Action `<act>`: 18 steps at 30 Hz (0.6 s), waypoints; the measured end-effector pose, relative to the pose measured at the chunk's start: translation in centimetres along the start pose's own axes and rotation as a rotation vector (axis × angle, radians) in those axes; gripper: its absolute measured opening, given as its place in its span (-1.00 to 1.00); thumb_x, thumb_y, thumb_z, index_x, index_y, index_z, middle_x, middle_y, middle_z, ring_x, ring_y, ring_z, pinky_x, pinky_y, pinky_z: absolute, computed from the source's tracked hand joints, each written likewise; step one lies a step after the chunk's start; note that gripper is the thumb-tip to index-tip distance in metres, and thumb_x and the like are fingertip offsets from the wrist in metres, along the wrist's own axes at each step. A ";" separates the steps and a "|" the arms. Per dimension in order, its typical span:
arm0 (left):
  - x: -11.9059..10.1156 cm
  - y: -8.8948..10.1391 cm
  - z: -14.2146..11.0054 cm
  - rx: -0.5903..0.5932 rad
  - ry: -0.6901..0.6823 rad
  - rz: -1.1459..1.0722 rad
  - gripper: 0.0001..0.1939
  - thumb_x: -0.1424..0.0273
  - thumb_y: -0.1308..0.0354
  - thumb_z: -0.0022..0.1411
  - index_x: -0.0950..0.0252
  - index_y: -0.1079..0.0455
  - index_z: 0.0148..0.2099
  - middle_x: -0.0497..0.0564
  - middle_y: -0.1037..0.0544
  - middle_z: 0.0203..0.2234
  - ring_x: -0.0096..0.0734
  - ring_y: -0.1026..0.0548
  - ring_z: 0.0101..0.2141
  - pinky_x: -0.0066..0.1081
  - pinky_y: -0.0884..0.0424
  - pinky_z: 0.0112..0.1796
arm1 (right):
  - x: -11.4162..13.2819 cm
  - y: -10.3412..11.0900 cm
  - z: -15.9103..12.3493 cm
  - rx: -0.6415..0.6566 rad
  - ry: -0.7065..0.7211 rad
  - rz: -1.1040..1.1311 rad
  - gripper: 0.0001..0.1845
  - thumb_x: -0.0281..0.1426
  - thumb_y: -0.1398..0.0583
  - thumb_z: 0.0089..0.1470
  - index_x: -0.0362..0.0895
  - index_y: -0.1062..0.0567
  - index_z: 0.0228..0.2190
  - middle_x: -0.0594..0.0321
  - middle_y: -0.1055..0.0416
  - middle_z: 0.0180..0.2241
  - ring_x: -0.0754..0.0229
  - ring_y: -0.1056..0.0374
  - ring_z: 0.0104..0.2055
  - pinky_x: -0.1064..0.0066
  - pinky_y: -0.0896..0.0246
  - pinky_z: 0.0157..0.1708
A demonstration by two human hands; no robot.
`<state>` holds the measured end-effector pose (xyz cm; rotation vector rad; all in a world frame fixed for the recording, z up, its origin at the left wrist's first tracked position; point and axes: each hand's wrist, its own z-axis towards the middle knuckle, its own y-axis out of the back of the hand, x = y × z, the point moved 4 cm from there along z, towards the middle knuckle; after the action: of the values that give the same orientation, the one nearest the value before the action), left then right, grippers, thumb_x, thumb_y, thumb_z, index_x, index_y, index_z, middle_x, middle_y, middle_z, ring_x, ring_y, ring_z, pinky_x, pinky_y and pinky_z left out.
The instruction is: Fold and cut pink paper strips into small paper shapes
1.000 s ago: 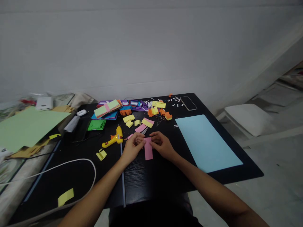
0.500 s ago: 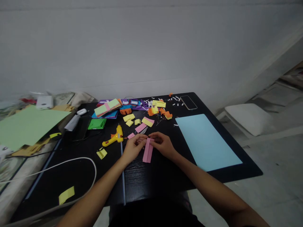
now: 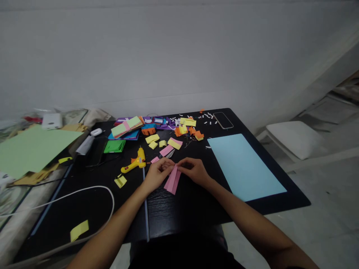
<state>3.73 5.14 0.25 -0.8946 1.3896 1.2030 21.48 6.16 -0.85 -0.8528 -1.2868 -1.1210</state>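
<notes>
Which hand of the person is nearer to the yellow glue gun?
Left. The left hand is to the right of the yellow glue gun, apart; the right hand is farther right.

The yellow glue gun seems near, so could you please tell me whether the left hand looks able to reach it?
Probably yes: the yellow glue gun lies left of the left hand with nothing covering it, though that hand would likely need to release the pink paper first.
</notes>
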 end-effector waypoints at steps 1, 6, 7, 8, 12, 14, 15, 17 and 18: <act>-0.1 0.0 0.0 0.004 -0.008 0.016 -0.81 0.26 -0.26 0.23 0.29 -0.50 -0.20 -0.05 -0.52 -0.45 -0.46 -0.43 -0.45 -0.46 -0.36 -0.37 | -0.1 0.0 0.0 -0.006 -0.012 0.012 -0.76 -0.25 -0.40 -0.01 -0.09 -0.65 -0.28 0.20 -0.63 -0.31 0.10 -0.55 -0.25 0.26 -0.44 -0.15; -1.1 0.0 -0.5 0.073 -0.165 0.215 -0.81 0.35 -0.15 0.33 0.25 -0.49 -0.05 0.01 -0.58 -0.33 -0.38 -0.51 -0.35 -0.40 -0.43 -0.26 | -0.6 -0.1 0.2 0.012 -0.065 0.066 -0.74 -0.24 -0.41 -0.05 -0.10 -0.64 -0.30 0.20 -0.63 -0.30 0.11 -0.54 -0.25 0.26 -0.42 -0.13; -1.4 0.0 -0.6 0.095 -0.213 0.271 -0.77 0.38 -0.12 0.34 0.24 -0.49 0.00 0.03 -0.58 -0.29 -0.37 -0.51 -0.32 -0.39 -0.44 -0.24 | -0.7 -0.1 0.2 0.019 -0.084 0.079 -0.74 -0.24 -0.42 -0.07 -0.11 -0.64 -0.32 0.20 -0.63 -0.31 0.11 -0.54 -0.26 0.26 -0.42 -0.14; -1.8 0.0 -0.8 0.121 -0.261 0.326 -0.73 0.40 -0.10 0.35 0.22 -0.47 0.05 0.05 -0.58 -0.25 -0.35 -0.52 -0.29 -0.38 -0.44 -0.22 | -0.7 -0.1 0.3 0.025 -0.105 0.096 -0.73 -0.24 -0.43 -0.09 -0.12 -0.64 -0.33 0.20 -0.62 -0.33 0.12 -0.53 -0.27 0.27 -0.42 -0.15; -2.4 -0.4 -1.3 0.223 -0.390 0.497 -0.67 0.44 -0.06 0.38 0.18 -0.45 0.13 0.12 -0.56 -0.11 -0.26 -0.52 -0.12 -0.30 -0.46 -0.10 | -0.8 -0.1 0.4 0.070 -0.167 0.177 -0.72 -0.25 -0.45 -0.15 -0.14 -0.62 -0.38 0.24 -0.60 -0.38 0.15 -0.51 -0.31 0.30 -0.39 -0.17; -2.4 -0.5 -1.3 0.236 -0.422 0.523 -0.69 0.44 -0.05 0.39 0.18 -0.45 0.12 0.12 -0.55 -0.10 -0.26 -0.52 -0.10 -0.28 -0.46 -0.07 | -0.6 -0.1 0.4 0.088 -0.188 0.211 -0.72 -0.25 -0.45 -0.15 -0.14 -0.63 -0.38 0.24 -0.61 -0.37 0.16 -0.51 -0.30 0.30 -0.38 -0.16; -2.4 -0.5 -1.3 0.228 -0.432 0.518 -0.71 0.43 -0.05 0.40 0.19 -0.45 0.11 0.11 -0.55 -0.12 -0.28 -0.52 -0.11 -0.29 -0.47 -0.08 | -0.5 0.0 0.4 0.091 -0.197 0.223 -0.72 -0.25 -0.45 -0.14 -0.14 -0.64 -0.37 0.23 -0.61 -0.35 0.16 -0.51 -0.29 0.30 -0.38 -0.16; -2.2 -0.3 -1.3 0.201 -0.429 0.486 -0.74 0.43 -0.07 0.41 0.21 -0.44 0.09 0.07 -0.55 -0.17 -0.35 -0.52 -0.17 -0.34 -0.47 -0.13 | -0.3 0.0 0.3 0.088 -0.211 0.239 -0.72 -0.25 -0.45 -0.13 -0.14 -0.65 -0.35 0.22 -0.62 -0.32 0.14 -0.51 -0.26 0.29 -0.38 -0.13; -2.1 -0.3 -1.2 0.186 -0.416 0.471 -0.75 0.43 -0.08 0.41 0.21 -0.44 0.09 0.05 -0.56 -0.20 -0.38 -0.52 -0.21 -0.38 -0.47 -0.16 | -0.1 0.0 0.3 0.083 -0.215 0.245 -0.71 -0.25 -0.44 -0.12 -0.14 -0.66 -0.34 0.21 -0.63 -0.31 0.14 -0.52 -0.25 0.28 -0.38 -0.11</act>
<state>4.05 3.69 2.16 -0.1649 1.3722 1.4779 21.39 6.46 -0.92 -1.0585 -1.3524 -0.7938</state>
